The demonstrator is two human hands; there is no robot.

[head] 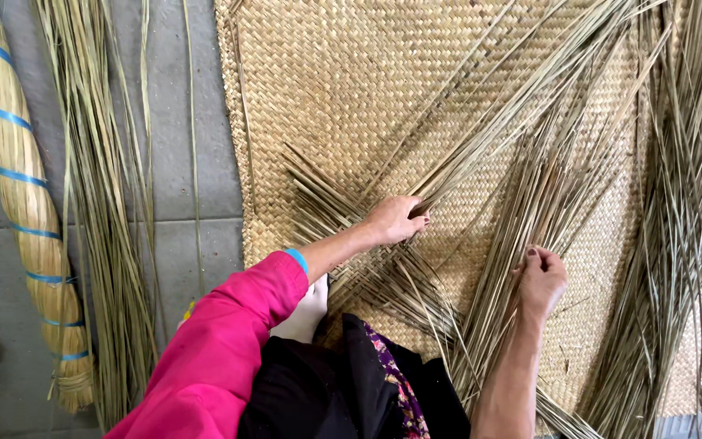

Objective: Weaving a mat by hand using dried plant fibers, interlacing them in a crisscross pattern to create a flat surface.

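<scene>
Two hands at work on dry reed strips (481, 187), fanned loose across a woven mat (351, 73) on the floor. Left hand (396, 218) curled, pinching a few strips near the weave edge; right hand (539, 280) clenched round a bunch lower down. Probably light, springy, brittle at sharp bends; best gripped close to the weave. Fingertips tucked under; strip ends cut off at right.
</scene>
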